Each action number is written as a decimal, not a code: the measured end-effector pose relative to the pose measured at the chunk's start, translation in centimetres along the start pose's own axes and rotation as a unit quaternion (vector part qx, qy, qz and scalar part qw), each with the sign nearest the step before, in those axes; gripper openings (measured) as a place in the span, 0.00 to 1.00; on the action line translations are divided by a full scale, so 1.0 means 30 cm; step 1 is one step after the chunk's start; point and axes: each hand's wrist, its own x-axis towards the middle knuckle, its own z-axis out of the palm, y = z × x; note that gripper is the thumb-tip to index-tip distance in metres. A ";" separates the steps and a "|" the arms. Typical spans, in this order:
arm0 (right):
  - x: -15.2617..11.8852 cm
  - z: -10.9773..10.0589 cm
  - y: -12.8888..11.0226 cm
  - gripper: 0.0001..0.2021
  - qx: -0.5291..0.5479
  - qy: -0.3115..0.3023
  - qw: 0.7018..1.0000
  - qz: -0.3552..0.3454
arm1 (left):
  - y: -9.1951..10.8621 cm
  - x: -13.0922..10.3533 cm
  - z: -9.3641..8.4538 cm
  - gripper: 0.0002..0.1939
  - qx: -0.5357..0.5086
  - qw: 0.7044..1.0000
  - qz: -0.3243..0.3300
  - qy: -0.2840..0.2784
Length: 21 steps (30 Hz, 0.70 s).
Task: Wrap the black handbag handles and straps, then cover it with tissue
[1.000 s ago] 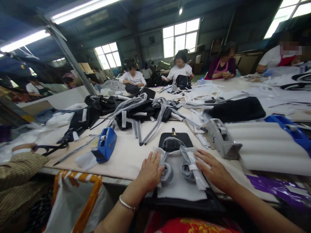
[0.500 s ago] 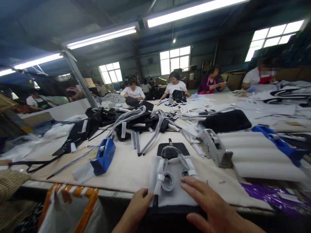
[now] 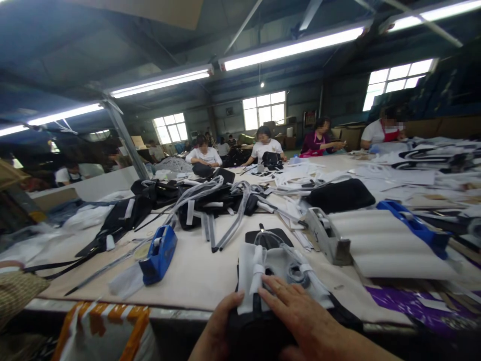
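Observation:
A black bag (image 3: 259, 328) lies at the table's near edge, with a white foam sheet (image 3: 246, 260) over its front. On the sheet are plastic-wrapped straps bound with white wrap, one coiled (image 3: 296, 274). My left hand (image 3: 220, 326) grips the bag's left side, thumb on top. My right hand (image 3: 296, 313) lies flat over the sheet and the wrapped strap, fingers stretched forward. A black flap with a small gold clasp (image 3: 262, 229) shows behind the sheet.
Blue tape dispenser (image 3: 160, 254) stands left, a grey one (image 3: 326, 235) right beside white foam rolls (image 3: 391, 243). Black bags and wrapped straps (image 3: 210, 200) are heaped ahead. An orange-taped sack (image 3: 105, 326) hangs below the edge. A person's sleeve (image 3: 22, 293) is at left; people sit across the table.
My right hand has moved left across the sheet onto the left wrapped strap. The bag has turned slightly, and more of its black part shows at the near side. The view has shifted.

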 end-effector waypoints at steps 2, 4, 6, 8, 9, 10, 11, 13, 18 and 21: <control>0.011 0.047 0.017 0.48 -0.010 -0.005 0.999 -0.044 | -0.035 -0.005 -0.025 0.20 0.006 1.000 0.023 0.003; 0.025 0.116 0.048 0.41 -0.029 0.011 0.994 -0.102 | -0.069 -0.003 -0.063 0.25 0.027 0.998 0.054 0.006; 0.040 0.191 0.083 0.31 -0.061 0.031 0.985 -0.158 | -0.102 0.008 -0.109 0.28 0.057 0.995 0.081 0.020; 0.054 0.251 0.111 0.27 -0.092 0.052 0.974 -0.202 | -0.131 0.022 -0.149 0.28 0.084 0.991 0.098 0.035; 0.059 0.268 0.118 0.27 -0.103 0.067 0.968 -0.217 | -0.137 0.026 -0.160 0.28 0.094 0.989 0.109 0.041; 0.063 0.276 0.118 0.28 -0.113 0.090 0.963 -0.226 | -0.136 0.026 -0.163 0.28 0.103 0.986 0.121 0.047; 0.067 0.272 0.113 0.28 -0.125 0.120 0.958 -0.228 | -0.124 0.021 -0.156 0.28 0.114 0.983 0.133 0.054; 0.070 0.232 0.084 0.29 -0.153 0.180 0.946 -0.222 | -0.066 -0.013 -0.111 0.29 0.139 0.976 0.157 0.067; 0.071 0.023 -0.036 0.36 -0.108 0.274 0.928 -0.229 | 0.224 -0.237 0.126 0.37 0.211 0.952 0.192 0.109; 0.074 -0.042 -0.074 0.46 0.022 0.366 0.902 -0.226 | 0.387 -0.363 0.301 0.35 0.332 0.899 0.271 0.091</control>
